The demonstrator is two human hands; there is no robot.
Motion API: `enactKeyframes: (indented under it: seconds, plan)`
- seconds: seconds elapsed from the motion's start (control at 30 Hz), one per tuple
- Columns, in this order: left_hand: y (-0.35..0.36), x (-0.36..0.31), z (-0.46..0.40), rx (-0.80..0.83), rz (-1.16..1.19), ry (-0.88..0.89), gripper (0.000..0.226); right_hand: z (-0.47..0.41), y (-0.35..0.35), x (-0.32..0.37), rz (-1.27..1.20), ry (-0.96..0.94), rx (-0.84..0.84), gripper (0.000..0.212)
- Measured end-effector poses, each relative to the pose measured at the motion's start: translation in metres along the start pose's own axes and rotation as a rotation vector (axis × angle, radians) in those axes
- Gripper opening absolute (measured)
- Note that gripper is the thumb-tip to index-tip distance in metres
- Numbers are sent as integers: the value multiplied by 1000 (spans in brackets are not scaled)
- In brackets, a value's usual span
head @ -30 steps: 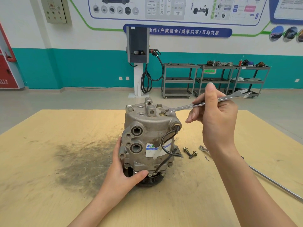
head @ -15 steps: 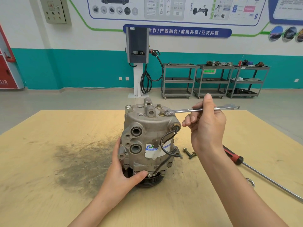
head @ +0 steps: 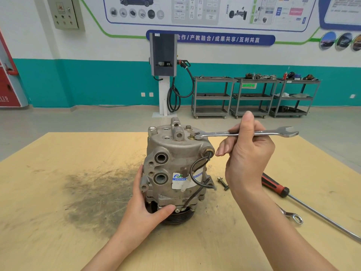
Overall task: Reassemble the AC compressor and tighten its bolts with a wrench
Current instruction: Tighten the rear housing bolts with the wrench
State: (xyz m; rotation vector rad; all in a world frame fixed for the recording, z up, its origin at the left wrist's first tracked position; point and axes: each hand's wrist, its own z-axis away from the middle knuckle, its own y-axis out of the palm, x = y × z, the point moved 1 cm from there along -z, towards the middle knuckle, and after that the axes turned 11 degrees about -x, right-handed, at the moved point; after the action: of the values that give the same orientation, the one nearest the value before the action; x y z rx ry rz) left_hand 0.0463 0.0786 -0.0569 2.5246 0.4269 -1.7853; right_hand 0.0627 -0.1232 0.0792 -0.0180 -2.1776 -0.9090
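Compressor [head: 175,169]: stands upright mid-surface [head: 58,192], its pulley end partly hidden by your left hand.
Left hand [head: 144,210]: you grip its lower body.
Right hand [head: 248,153]: you hold the open-end wrench [head: 244,133]; its far end sits on a top bolt [head: 192,136].
Second wrench [head: 293,217]: mostly hidden behind your right forearm.

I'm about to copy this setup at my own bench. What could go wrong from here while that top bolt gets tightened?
The wrench sits on the bolt by one end only, with the right hand gripping mid-shaft; it might slip off and round the head. The compressor stands on its pulley, steadied only by the left hand low down, so a hard pull could tip it. The loose bolt beside it could get knocked away.
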Motion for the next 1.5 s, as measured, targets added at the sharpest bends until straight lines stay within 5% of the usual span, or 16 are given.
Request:
enactKeyframes:
  seconds: [0.43, 0.8, 1.07, 1.5]
  plan:
    - [-1, -3, -1, -7, -11, -19, 120, 15, 4, 4, 104, -112, -7, 41]
    - [-2, -2, 0, -4, -15, -15, 121, -3, 0, -7, 51, 257, -67, 43]
    - [-2, -3, 0, 0, -7, -7, 122, 15, 4, 10, 212, -214, 43, 43]
    - [-1, 1, 0, -1, -15, -28, 112, 6, 4, 9, 202, -113, 33, 43]
